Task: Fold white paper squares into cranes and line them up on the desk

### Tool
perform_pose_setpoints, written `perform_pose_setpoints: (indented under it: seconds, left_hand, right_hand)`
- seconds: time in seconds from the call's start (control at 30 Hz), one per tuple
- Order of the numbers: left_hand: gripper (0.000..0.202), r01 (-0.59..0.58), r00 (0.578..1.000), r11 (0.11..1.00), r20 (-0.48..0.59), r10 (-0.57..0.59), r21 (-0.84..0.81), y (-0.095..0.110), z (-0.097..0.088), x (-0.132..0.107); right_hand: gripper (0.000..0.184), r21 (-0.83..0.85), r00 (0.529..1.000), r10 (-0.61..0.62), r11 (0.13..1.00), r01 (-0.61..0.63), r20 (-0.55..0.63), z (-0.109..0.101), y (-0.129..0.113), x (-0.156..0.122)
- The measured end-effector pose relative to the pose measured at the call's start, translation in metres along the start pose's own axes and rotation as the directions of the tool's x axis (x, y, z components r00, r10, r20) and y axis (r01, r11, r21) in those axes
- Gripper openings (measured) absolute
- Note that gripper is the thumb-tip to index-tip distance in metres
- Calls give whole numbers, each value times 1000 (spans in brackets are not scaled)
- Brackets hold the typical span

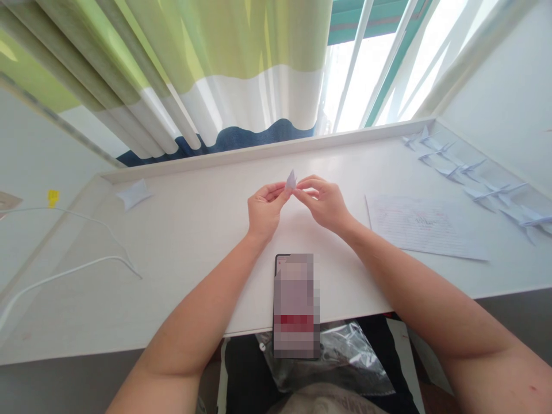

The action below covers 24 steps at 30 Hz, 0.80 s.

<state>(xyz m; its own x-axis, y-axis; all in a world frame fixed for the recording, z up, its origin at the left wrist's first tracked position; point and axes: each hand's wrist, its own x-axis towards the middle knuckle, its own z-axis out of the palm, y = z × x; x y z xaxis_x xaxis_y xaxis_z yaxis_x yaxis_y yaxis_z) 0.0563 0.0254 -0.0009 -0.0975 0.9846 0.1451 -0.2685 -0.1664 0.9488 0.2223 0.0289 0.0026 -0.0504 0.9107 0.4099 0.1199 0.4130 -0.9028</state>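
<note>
A small folded piece of pale paper (291, 180) is pinched between both my hands above the white desk (194, 241). My left hand (264, 210) grips its left side with thumb and fingers closed. My right hand (324, 201) holds its right side, fingers curled around it. The paper's pointed tip sticks up between the fingertips.
A phone (295, 305) lies at the desk's front edge, hanging over it. A lined sheet of paper (420, 225) lies to the right, and several folded paper cranes (470, 172) line the right wall. A folded paper (133, 194) and white cable (77, 267) lie left. Curtains hang behind.
</note>
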Motion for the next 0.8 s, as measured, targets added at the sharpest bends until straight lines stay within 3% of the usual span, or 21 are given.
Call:
perform_pose_setpoints:
  seconds: [0.13, 0.4, 0.6, 0.7, 0.8]
  left_hand:
    - [41, -39, 999, 999, -31, 38, -32, -2, 4, -2]
    - [45, 18, 1000, 999, 9, -18, -31, 2, 4, -2]
    - [52, 81, 996, 997, 32, -81, -5, 12, 2, -1]
    - [51, 86, 994, 996, 65, -86, -6, 14, 1, -1]
    - [49, 80, 992, 997, 95, -79, -7, 14, 1, -2]
  right_hand:
    - [46, -20, 1000, 26, 999, -26, -4, 1, 3, -1]
    - [22, -262, 971, -224, 936, 237, 78, -1, 8, -1]
    - [13, -297, 915, -373, 866, 402, 152, -8, 8, 2]
    - [12, -291, 918, -363, 871, 396, 161, -9, 6, 2]
    - [11, -219, 956, -279, 931, 294, 94, -7, 6, 2]
